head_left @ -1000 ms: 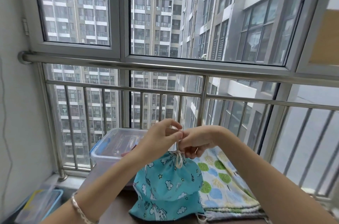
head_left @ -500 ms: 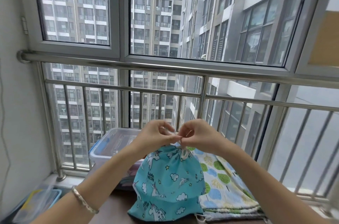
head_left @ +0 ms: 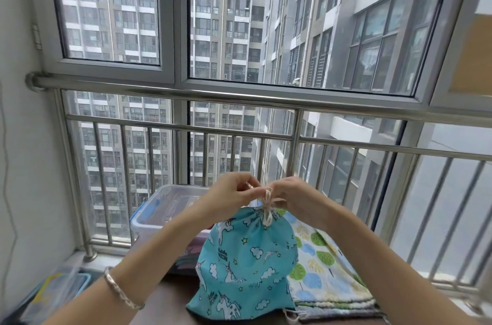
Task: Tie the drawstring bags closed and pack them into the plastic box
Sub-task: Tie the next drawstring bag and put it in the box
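Now, hands: your left hand (head_left: 231,198) and right hand (head_left: 295,197), close together, each pinch the drawstring (head_left: 267,207).
Bag: blue unicorn bag (head_left: 247,263), neck gathered.
Box: plastic box (head_left: 165,207), behind-left of it.

I see a steel railing (head_left: 239,97) crossing my view in soft grey daylight. Behind the railing, grey-framed windows (head_left: 174,31) show tall apartment towers (head_left: 226,5). Left of the railing stands a plain white wall (head_left: 24,165)

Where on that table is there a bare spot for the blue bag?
A bare brown strip of table shows left of the blue unicorn bag, in front of the plastic box. The right is crowded with stacked tree-print bags.
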`<state>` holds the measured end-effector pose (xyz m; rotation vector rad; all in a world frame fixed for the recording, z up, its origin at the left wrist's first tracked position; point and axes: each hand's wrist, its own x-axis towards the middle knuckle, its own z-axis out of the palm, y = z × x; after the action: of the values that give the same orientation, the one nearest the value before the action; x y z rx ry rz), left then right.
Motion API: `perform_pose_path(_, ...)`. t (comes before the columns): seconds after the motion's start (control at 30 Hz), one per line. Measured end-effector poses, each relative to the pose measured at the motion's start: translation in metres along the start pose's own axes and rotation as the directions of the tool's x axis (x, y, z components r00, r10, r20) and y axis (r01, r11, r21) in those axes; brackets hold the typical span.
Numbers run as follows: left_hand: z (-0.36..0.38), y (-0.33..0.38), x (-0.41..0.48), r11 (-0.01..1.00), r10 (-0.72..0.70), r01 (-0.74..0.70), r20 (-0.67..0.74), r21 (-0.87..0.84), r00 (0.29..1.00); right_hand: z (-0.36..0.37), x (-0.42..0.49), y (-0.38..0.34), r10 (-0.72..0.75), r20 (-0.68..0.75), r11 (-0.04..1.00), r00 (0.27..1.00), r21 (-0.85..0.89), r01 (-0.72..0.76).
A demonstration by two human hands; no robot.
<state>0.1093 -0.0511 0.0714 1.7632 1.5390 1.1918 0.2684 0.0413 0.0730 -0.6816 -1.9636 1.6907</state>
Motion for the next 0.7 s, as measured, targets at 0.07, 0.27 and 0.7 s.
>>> perform_pose_path(0.07,0.000,0.000,0.001,0.999,0.018,-0.018,-0.012,-0.047,1.000,0.000,-0.004,0.002,-0.039,0.020,0.994,0.999,0.103,0.037)
perform_pose_path(0.27,0.004,-0.003,0.003,0.971,-0.091,0.095,0.030,-0.218,0.995,0.017,-0.015,0.006,-0.412,-0.278,0.897,0.868,-0.292,0.332)
perform_pose_path(0.7,-0.010,0.000,-0.001,0.915,-0.252,0.270,0.098,-0.299,0.963,-0.006,-0.012,0.014,-0.326,-0.201,0.937,0.924,-0.196,0.288)
